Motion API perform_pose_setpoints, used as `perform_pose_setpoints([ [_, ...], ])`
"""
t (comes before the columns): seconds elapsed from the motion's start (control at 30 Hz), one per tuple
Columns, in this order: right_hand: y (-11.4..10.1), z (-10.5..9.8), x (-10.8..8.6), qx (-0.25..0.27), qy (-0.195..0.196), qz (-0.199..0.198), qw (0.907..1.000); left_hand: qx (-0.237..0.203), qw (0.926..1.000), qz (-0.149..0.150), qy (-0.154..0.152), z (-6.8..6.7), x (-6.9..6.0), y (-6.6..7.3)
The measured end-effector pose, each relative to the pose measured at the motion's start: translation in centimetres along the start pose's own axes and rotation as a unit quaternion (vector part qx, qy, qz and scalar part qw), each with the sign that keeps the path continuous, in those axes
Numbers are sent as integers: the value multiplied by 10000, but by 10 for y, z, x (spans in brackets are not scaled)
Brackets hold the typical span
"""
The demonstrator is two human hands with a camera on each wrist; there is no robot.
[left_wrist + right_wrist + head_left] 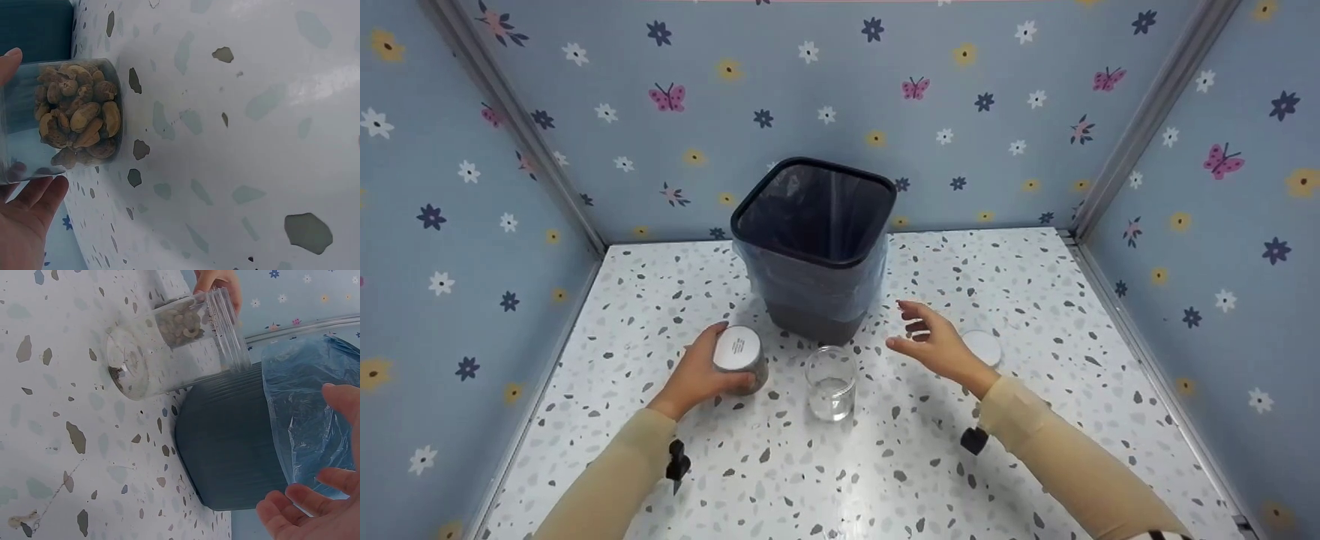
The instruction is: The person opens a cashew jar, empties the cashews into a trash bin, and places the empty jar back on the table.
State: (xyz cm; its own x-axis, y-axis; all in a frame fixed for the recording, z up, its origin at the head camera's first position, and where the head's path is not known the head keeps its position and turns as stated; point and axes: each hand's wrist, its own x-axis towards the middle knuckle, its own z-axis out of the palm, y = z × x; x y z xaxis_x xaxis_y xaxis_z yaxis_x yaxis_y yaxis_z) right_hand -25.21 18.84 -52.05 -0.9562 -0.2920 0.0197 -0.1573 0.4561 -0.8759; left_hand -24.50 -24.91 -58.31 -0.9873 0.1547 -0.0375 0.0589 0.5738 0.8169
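My left hand (pixel 697 376) grips the side of a clear jar with a white lid (pixel 737 348). Unshelled peanuts (pixel 84 115) fill the jar's lower part in the left wrist view; I cannot tell whether its base touches the table. To its right stands an uncovered clear jar (pixel 831 394), with a few dark bits at its bottom in the right wrist view. My right hand (pixel 936 346) holds nothing, its fingers loosely spread in the air to the right of that jar. A loose white lid (pixel 984 348) lies on the table, partly hidden behind the right hand.
A dark trash bin (pixel 810 311) lined with a thin blue plastic bag (pixel 292 410) stands behind the jars. Flower-patterned panels (pixel 825 90) close off the speckled white table (pixel 660 285) at the back and both sides. A small scrap (pixel 22 519) lies on the tabletop.
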Motion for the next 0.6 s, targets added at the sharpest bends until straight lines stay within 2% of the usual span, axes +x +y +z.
perform_pose_setpoints([
  [0.2, 3, 1, -2, 46, -28, 59, 10000, 76, 10000, 32, -22, 1, 3, -1],
  [0.47, 4, 2, -4, 58, -38, 96, 9999, 95, 9998, 163, 105, 2, 5, 4],
  [0.6, 5, 3, -5, 106, -57, 140, 9998, 124, 9997, 138, 126, 2, 4, 4],
])
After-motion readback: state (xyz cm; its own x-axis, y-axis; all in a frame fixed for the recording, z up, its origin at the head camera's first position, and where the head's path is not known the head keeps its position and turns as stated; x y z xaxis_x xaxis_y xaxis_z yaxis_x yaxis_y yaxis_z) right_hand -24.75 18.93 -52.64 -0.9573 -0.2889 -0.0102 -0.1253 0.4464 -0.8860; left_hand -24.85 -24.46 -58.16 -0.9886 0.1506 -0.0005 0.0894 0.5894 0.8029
